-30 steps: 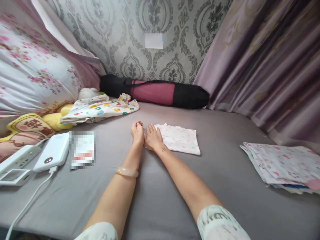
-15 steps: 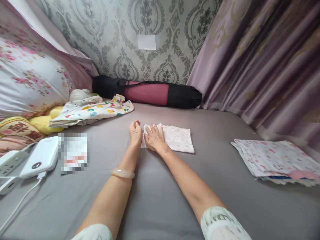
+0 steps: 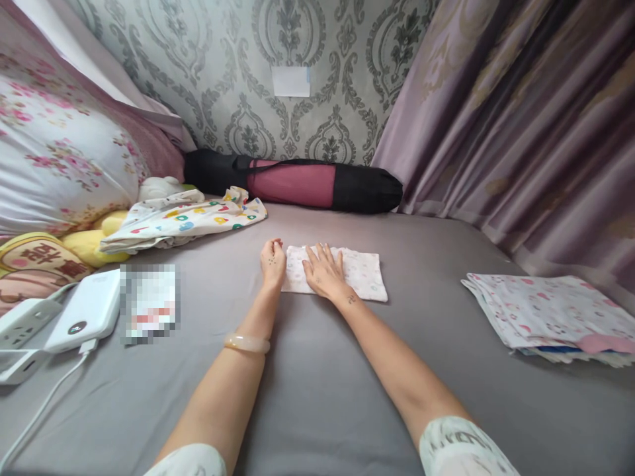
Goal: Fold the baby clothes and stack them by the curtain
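Inspecting the grey sheet (image 3: 317, 403) through the head camera, I record a small folded cloth (image 3: 364, 274), white with a faint pastel print, lying flat ahead of me, its longer sides running left to right. I find the right hand (image 3: 325, 272) resting palm down on it, left of the cloth's middle, with the fingers spread wide and pointing toward the far side. I note the left hand (image 3: 272, 263) at the cloth's left edge, its fingers curled in narrow; I cannot tell whether they pinch the fabric, as the back of the hand hides them. A pale bangle (image 3: 247, 343) circles the left forearm.

To the right, well apart from the cloth, I log a stack of folded fabric (image 3: 550, 311), its top layer white with pink motifs. To the left, I see a white power bank (image 3: 86, 307) with a cable (image 3: 47, 403) plugged into its near end, a power strip (image 3: 24, 320) beside it, and a packet (image 3: 151, 304) too blurred to read. Farther back lie a crumpled cloth with a multicoloured print (image 3: 188, 221) and a long black and maroon bag (image 3: 297, 185), the latter along the patterned wall (image 3: 342, 39).
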Action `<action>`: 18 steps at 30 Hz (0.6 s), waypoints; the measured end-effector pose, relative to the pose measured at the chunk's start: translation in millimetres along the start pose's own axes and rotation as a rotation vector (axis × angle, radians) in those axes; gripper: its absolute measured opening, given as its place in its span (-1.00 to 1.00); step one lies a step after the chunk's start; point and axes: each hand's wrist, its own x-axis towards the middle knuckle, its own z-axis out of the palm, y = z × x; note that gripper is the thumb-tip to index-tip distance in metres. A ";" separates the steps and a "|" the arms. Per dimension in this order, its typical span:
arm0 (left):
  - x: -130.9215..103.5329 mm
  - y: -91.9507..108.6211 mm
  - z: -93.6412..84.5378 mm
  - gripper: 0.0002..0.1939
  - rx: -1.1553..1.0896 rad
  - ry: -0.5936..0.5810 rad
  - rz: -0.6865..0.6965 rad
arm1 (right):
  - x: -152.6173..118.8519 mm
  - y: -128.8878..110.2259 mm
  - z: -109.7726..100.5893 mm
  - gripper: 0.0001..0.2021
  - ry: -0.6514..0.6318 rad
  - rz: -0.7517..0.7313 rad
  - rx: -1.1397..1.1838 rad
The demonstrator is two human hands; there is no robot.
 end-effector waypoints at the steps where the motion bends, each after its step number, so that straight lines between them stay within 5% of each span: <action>1: -0.3 0.6 0.3 -0.69 0.009 -0.003 0.002 | -2.2 4.9 -0.8 -0.45 -0.005 0.016 -0.009; 9: -1.9 4.4 0.8 -0.68 0.056 -0.035 0.012 | -6.9 15.8 9.9 -0.46 -0.030 0.051 -0.036; 18: -5.1 6.1 1.4 -0.71 0.113 -0.075 0.050 | -14.1 37.0 -13.7 -0.46 -0.063 0.059 0.012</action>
